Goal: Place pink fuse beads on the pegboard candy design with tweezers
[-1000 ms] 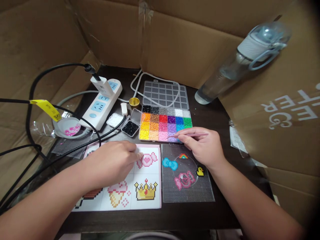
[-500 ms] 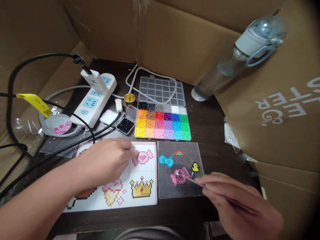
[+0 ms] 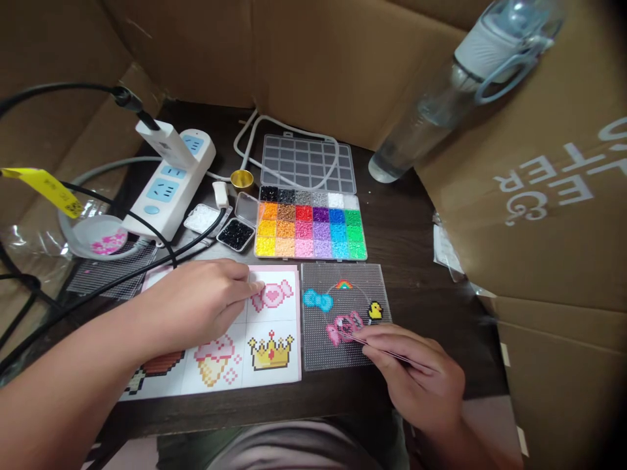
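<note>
My left hand [image 3: 206,303] rests on the pattern sheet [image 3: 274,365], fingers curled, fingertips beside the pink candy picture [image 3: 273,295]. My right hand [image 3: 416,375] pinches thin tweezers [image 3: 365,343] whose tip touches the pink bead candy [image 3: 345,325] on the clear pegboard [image 3: 318,352]. A blue bow [image 3: 317,300], a small rainbow [image 3: 343,284] and a yellow duck [image 3: 375,310] of beads also sit on that board. Just behind it lies the open bead box [image 3: 310,232] with many coloured compartments.
A white power strip [image 3: 169,183] with a plugged charger and black cables lies at the left. Small trays of black [image 3: 236,234] and white beads [image 3: 202,218], a gold cap [image 3: 241,179] and a dish of pink beads [image 3: 100,238] sit nearby. A water bottle [image 3: 455,85] leans against cardboard walls.
My right hand left the bead box, swung down to the near right, then brought the tweezers' tip onto the pink bead candy. The left hand stayed on the sheet.
</note>
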`<state>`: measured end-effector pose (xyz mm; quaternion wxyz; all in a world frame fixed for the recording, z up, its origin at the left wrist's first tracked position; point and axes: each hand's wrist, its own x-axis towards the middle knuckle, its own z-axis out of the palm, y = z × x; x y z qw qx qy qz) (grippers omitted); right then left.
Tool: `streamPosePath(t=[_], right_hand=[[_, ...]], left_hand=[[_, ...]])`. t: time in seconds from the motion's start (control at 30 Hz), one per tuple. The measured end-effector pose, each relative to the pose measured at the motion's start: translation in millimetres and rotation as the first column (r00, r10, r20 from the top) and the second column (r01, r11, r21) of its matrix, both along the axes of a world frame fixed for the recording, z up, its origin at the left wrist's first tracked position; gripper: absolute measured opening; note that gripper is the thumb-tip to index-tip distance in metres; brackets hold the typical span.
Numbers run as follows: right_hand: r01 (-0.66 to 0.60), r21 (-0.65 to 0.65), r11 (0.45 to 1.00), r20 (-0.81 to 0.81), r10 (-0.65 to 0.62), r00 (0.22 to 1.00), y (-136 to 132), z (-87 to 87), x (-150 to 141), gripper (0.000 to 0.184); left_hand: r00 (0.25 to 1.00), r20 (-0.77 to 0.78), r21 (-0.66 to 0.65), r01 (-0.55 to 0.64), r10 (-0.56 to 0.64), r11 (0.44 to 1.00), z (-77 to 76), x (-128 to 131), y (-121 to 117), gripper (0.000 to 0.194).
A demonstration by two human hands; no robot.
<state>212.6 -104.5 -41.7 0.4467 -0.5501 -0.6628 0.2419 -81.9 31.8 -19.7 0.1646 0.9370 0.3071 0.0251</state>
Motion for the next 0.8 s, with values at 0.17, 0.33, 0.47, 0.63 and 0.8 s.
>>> streamPosePath(t=[0.17, 0.33, 0.47, 0.63, 0.8], right_hand=[[0.010, -0.003, 1.000, 0.017, -0.010, 1.000, 1.3, 1.1, -2.2, 0.022], [-0.013, -0.016, 1.000, 0.025, 0.013, 1.000, 1.5, -0.7, -0.7, 0.022], [-0.007, -0.014, 1.000, 0.013, 0.008, 1.000, 0.8, -1.3, -0.9, 0.022], [0.003, -0.007, 1.000, 0.009, -0.003, 1.000, 1.5, -0.6, -2.2, 0.022], [0.006, -0.010, 1.000, 0.006, -0.006, 1.000, 1.9, -0.3, -2.7, 0.022]], left_hand=[[0.998, -0.056, 0.023, 0.041, -0.039, 0.999, -2.3, -2.4, 0.2, 0.040], [0.998, -0.063, 0.022, 0.025, -0.024, 0.999, -4.4, -3.0, 0.0, 0.037], [0.997, -0.069, 0.023, 0.032, -0.031, 0.999, -4.3, -2.0, 0.3, 0.037], [0.998, -0.050, 0.021, 0.038, -0.037, 0.999, -4.2, -1.4, 0.7, 0.035], [0.997, -0.063, 0.029, 0.046, -0.044, 0.999, -5.4, -1.1, 1.2, 0.036]])
